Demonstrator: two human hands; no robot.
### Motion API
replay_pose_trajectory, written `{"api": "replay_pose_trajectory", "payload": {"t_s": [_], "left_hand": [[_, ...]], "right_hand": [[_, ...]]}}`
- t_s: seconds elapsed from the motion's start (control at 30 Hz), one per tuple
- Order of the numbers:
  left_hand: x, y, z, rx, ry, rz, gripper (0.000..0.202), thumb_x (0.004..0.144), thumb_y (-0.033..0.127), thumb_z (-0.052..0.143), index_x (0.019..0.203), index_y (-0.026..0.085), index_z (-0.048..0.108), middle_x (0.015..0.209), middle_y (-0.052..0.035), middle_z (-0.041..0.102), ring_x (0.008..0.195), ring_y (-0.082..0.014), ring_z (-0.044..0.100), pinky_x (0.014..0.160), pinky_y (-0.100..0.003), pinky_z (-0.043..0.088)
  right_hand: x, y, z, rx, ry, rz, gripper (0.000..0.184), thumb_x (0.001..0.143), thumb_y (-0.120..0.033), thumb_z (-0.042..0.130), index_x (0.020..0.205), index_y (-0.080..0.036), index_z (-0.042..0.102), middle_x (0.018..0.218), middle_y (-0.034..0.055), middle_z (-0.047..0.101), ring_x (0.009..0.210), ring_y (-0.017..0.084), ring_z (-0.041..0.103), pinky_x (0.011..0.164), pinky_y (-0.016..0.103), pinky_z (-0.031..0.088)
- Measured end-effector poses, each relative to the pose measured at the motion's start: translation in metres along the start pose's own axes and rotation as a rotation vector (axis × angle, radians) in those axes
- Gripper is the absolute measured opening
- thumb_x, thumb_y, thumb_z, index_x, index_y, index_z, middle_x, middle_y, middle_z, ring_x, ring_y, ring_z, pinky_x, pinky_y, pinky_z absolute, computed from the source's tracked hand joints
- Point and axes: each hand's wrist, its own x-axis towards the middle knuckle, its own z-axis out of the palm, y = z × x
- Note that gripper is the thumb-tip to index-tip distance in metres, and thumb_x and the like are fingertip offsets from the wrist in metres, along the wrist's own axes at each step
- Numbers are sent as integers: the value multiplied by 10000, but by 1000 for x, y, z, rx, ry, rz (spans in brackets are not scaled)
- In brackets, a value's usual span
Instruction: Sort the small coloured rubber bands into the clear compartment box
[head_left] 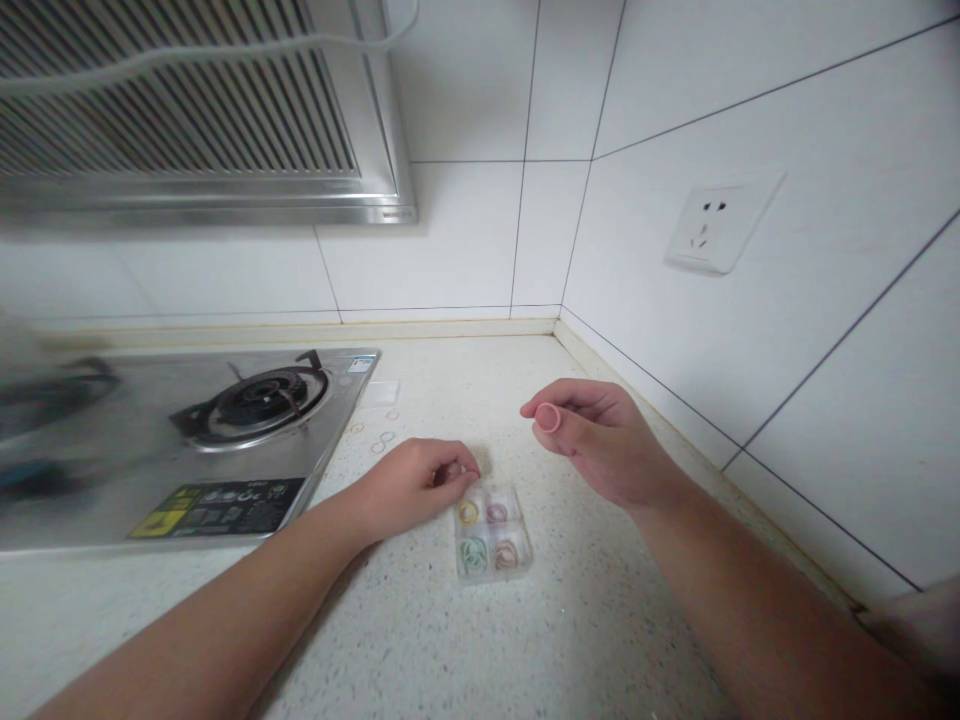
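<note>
A small clear plastic box [493, 577] with several compartments sits on the counter. Coiled elastic bands lie inside it, sorted by colour: yellow bands [468, 513], purple bands [496, 513], green bands [472, 556] and pink bands [506, 555]. My left hand [420, 485] is at the box's far left corner, thumb and fingertips pinched together; whatever lies between them is hidden. Above the counter to the right, my right hand [600, 440] is closed, with a round pink band [548, 417] at the thumb tip against the curled fingers.
Several loose bands [386, 437] are scattered on the speckled counter [570, 630] beside the gas stove [337, 440]. A clear flat lid [381, 393] lies near the stove's edge. Tiled walls meet behind, with a socket [724, 222] on the right and a range hood [300, 190] overhead.
</note>
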Motion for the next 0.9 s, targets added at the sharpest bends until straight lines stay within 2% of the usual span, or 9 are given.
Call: {"api": "replay_pose_trajectory", "payload": {"t_s": [0.17, 0.27, 0.53, 0.9], "left_hand": [[0, 0, 0, 1, -1, 8, 224, 948, 296, 507, 924, 160, 684, 690, 17, 568, 609, -110, 470, 581, -234, 349], [0, -1, 0, 1, 0, 12, 225, 950, 297, 506, 918, 161, 682, 686, 18, 568, 608, -109, 471, 583, -232, 349], [0, 0, 0, -2, -3, 8, 225, 951, 301, 509, 930, 163, 686, 685, 19, 571, 605, -109, 469, 579, -232, 349], [-1, 0, -1, 23, 1, 13, 204, 951, 289, 520, 909, 171, 681, 671, 31, 547, 606, -104, 468, 580, -228, 346]], "right_hand": [[1, -2, 2, 16, 2, -30, 97, 830, -307, 765, 834, -210, 759, 574, -46, 496, 496, 60, 274, 454, 244, 167], [1, -3, 3, 14, 4, -36, 131, 807, -327, 781, 801, -201, 742, 605, -35, 540, 497, 59, 285, 449, 240, 179], [0, -5, 5, 0, 5, -33, 134, 802, -316, 781, 796, -192, 731, 599, -36, 531, 504, 61, 300, 447, 234, 186], [0, -6, 3, -76, 5, -36, 72, 811, -282, 776, 814, -211, 768, 648, -9, 605, 522, 68, 355, 453, 237, 215]]}}
